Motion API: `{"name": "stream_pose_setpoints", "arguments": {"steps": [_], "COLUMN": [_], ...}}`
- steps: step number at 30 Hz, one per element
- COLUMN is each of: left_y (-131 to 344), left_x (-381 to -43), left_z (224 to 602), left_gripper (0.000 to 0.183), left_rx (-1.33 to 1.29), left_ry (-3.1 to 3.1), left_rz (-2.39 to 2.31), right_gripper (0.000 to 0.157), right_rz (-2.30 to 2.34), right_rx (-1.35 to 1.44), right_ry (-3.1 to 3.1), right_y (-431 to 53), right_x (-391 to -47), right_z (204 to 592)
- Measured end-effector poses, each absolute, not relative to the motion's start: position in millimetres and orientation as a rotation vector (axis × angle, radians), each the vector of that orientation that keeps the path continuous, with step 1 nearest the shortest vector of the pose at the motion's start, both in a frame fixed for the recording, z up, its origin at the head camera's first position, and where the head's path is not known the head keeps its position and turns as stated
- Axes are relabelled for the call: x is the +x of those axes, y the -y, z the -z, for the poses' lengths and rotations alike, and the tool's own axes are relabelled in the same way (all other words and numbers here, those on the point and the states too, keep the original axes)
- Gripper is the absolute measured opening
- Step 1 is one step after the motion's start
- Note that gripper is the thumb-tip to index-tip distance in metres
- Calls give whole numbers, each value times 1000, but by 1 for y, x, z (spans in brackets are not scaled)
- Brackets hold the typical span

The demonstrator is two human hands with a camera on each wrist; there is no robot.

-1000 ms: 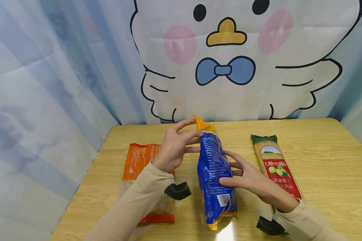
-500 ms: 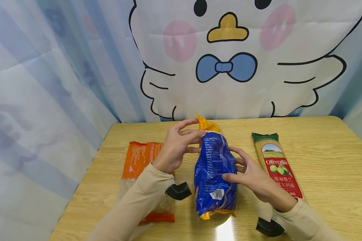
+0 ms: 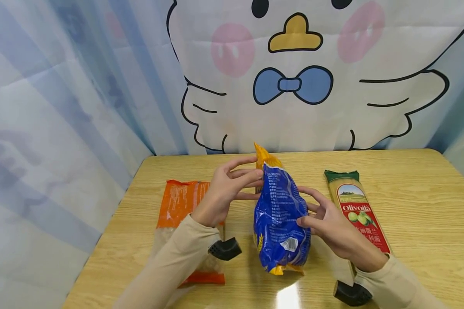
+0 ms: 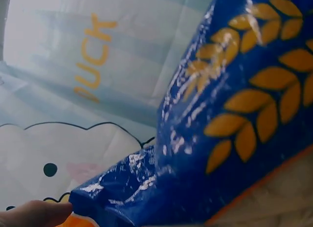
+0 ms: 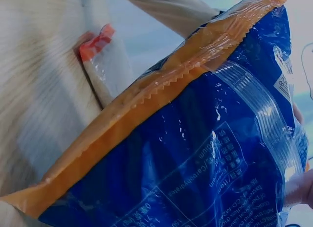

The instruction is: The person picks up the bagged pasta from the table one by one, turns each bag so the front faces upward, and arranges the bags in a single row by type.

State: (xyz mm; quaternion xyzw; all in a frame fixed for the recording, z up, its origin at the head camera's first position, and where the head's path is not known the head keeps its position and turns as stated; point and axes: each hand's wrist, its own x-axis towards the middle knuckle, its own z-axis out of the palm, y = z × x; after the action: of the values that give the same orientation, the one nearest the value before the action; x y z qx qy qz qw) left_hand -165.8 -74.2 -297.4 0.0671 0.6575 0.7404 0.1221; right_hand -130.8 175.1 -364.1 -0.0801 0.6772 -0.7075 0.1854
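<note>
A blue plastic food bag (image 3: 282,210) with orange-yellow ends stands tilted between both hands at the middle of the table in the head view. My left hand (image 3: 224,189) pinches its upper left edge near the yellow end. On the other side, my right hand (image 3: 330,225) grips the bag's right edge, thumb on the printed face and fingers behind. Printed wheat ears show on the bag (image 4: 264,104) in the left wrist view, with a fingertip (image 4: 39,212) at its corner. The right wrist view is mostly filled by the bag (image 5: 195,139) and its orange sealed end.
An orange-and-clear bag (image 3: 179,206) lies on the wooden table (image 3: 417,206) at left, partly under the left forearm. To the right lies an Olivoilà pasta pack (image 3: 355,206), its lower end behind the right hand. A cartoon curtain (image 3: 294,120) hangs behind.
The blue bag has turned between the hands, its face first swinging wider and then angling again. Its lower end is higher in view. The right hand has shifted slightly right with it.
</note>
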Motion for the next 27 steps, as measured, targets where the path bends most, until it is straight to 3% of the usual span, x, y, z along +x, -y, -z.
{"name": "stream_pose_setpoints", "arguments": {"steps": [8,19,27], "left_y": [85,88,83], "left_x": [-166,-176,-180], "left_z": [308,336,348], "left_gripper": [43,64,63], "left_rx": [142,81,42], "left_ry": [-1937,-1746,-1602], "left_rz": [-2131,-1936,-2002], "right_gripper": [67,68,65], "right_rz": [2081,2097,2078], "right_rx": [-300,-304,-274], "right_ry": [-1773,-1740,-1701], "right_y": [-180,-180,-177], "right_x": [-132,-135,-136], "right_z": [366,368,368]}}
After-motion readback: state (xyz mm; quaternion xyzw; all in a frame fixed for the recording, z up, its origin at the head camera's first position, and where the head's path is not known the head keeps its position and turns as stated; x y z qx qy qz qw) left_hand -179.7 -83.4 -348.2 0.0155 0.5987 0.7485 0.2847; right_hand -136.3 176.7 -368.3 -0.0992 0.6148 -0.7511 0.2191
